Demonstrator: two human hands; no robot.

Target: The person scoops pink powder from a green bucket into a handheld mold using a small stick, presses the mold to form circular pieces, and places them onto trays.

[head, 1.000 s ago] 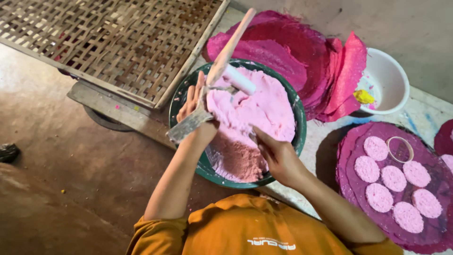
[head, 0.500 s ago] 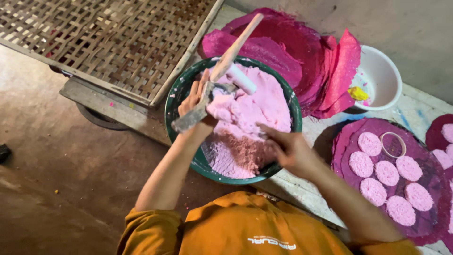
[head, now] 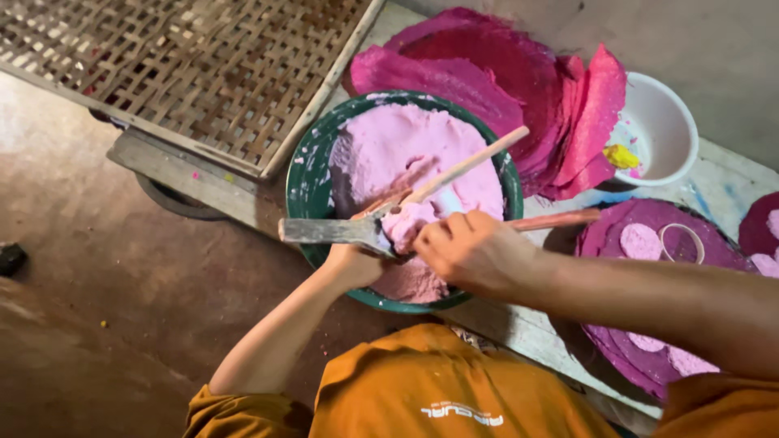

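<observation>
A green bowl (head: 302, 178) full of pale pink dough (head: 406, 146) sits in front of me. My left hand (head: 353, 264) grips a flat grey scraper (head: 324, 231), held level over the bowl's near side. Its wooden handle (head: 471, 162) slants up to the right. My right hand (head: 471, 251) has its fingers curled on a lump of pink dough (head: 406, 223) at the blade. A pink-stained stick (head: 560, 219) pokes out to the right from behind this hand. Whether the hand holds it is hidden.
Magenta sheets (head: 503, 73) are piled behind the bowl. A white bowl (head: 661, 122) holds a yellow scrap (head: 621, 154). At the right, a round purple tray (head: 604, 243) carries pink discs and a ring cutter (head: 680, 239). A woven bamboo tray (head: 178, 65) lies at the upper left on a wooden plank (head: 187, 174).
The scraper has swung from pointing up to lying level. My right hand has come out of the dough and up to the blade. The view has shifted.
</observation>
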